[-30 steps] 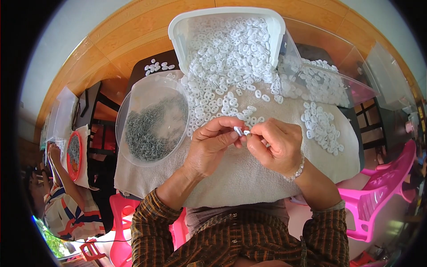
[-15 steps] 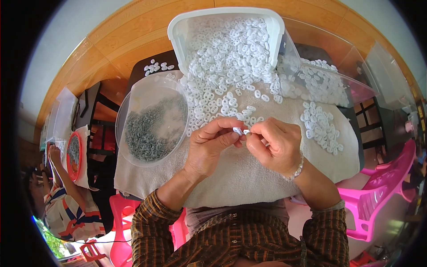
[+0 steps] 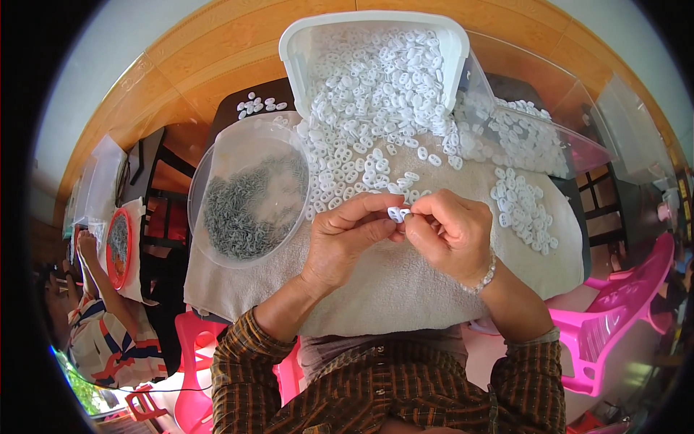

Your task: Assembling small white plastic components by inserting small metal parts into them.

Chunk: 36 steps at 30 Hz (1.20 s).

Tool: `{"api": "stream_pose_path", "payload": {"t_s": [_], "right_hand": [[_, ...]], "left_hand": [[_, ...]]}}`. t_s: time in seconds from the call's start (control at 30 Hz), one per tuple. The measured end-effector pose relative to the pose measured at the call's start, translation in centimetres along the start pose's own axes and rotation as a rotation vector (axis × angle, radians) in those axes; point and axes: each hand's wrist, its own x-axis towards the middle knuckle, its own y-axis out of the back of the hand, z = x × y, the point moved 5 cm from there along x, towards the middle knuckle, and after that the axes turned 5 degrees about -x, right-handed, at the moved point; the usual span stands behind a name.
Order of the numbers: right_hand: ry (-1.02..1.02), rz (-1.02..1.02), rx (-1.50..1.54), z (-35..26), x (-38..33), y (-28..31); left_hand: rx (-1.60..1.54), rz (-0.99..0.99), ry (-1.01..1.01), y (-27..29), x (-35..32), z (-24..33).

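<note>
Over the cloth, my left hand (image 3: pixel 338 242) pinches a small white oval piece with holes (image 3: pixel 395 214) between thumb and fingers. My right hand (image 3: pixel 457 235) meets it from the other side, its closed fingertips at the piece's right end. A second white bit seems to show at those fingertips, but I cannot tell whether it is separate. Just beyond both hands lies a spread of similar white oval pieces (image 3: pixel 340 168). Left of my left hand stands a round clear tub (image 3: pixel 194 217) holding many small grey curled parts (image 3: pixel 242 217).
A white bin (image 3: pixel 289 54) lies tipped at the back, spilling white pieces. Right of it is a clear plastic box (image 3: pixel 578 155); a separate pile (image 3: pixel 522 210) sits on the cloth (image 3: pixel 246 296). Pink chairs (image 3: pixel 614 311) stand nearby. At left, another person's arm (image 3: pixel 108 282) reaches beside a red-rimmed tray (image 3: pixel 129 246).
Between my fingertips, the white piece has turned slightly and shows more of its holed face. My hands stay together in nearly the same place; the view has shifted a little.
</note>
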Motion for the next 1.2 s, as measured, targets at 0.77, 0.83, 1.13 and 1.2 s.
{"api": "stream_pose_path", "payload": {"t_s": [0.77,0.83,1.13,1.2], "right_hand": [[-0.165,-0.130,0.076,1.2,0.0,-0.7],[-0.111,-0.101,0.006,1.0,0.0,-0.6],[0.225,-0.037,-0.303,-0.2,-0.3,-1.1],[0.251,-0.029,-0.319,-0.4,-0.3,-1.2]], "left_hand": [[0.223,0.012,-0.029,0.0,-0.2,0.5],[0.227,0.015,-0.028,0.0,-0.2,0.5],[0.044,0.080,0.008,0.9,0.1,0.1],[0.028,0.096,0.032,1.0,0.1,0.0]]}}
